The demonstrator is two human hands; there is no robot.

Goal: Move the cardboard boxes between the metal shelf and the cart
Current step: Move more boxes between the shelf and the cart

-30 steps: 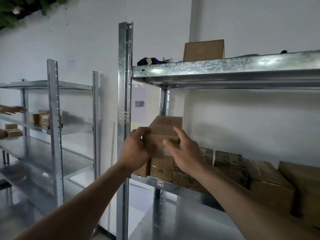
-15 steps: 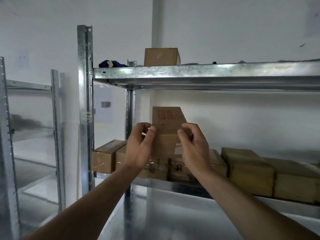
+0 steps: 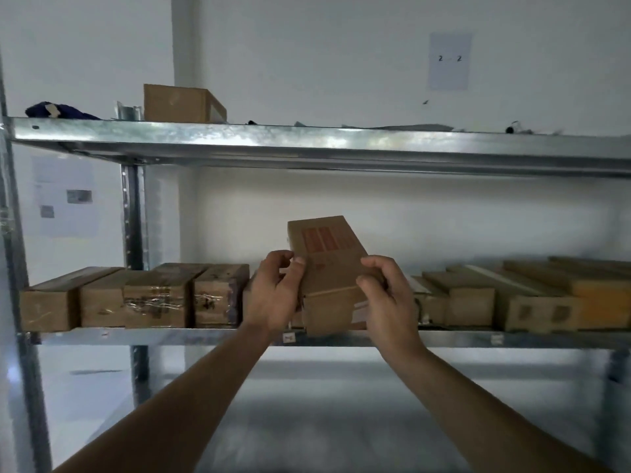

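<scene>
At the front lip of the middle shelf (image 3: 170,336), I have one box (image 3: 327,268) held up between both hands. My left hand (image 3: 273,295) curls round its left edge, thumb laid over the top face. My right hand (image 3: 386,302) wraps the right side, fingers bent onto the top. The box is tilted, its far end raised and its near end low, just over the lip, with red print (image 3: 324,238) on the upper face. As far as I can tell it touches nothing but my hands, though its underside is hidden.

On the shelf, a left row (image 3: 153,298) of boxes lies beside my left hand and a right row (image 3: 478,298) runs off past my right. Behind my hands I cannot see whether a slot stands free. The cart is not in view.

I judge this to be the hand-over at the shelf, mid-lift. Whether the box is going in or coming out, I cannot say. Going in, I would level it, square its long side with its neighbours and slide it back without nudging either row. Coming out, I would lift the near end clear of the lip and turn toward the cart, both grips firm.
</scene>
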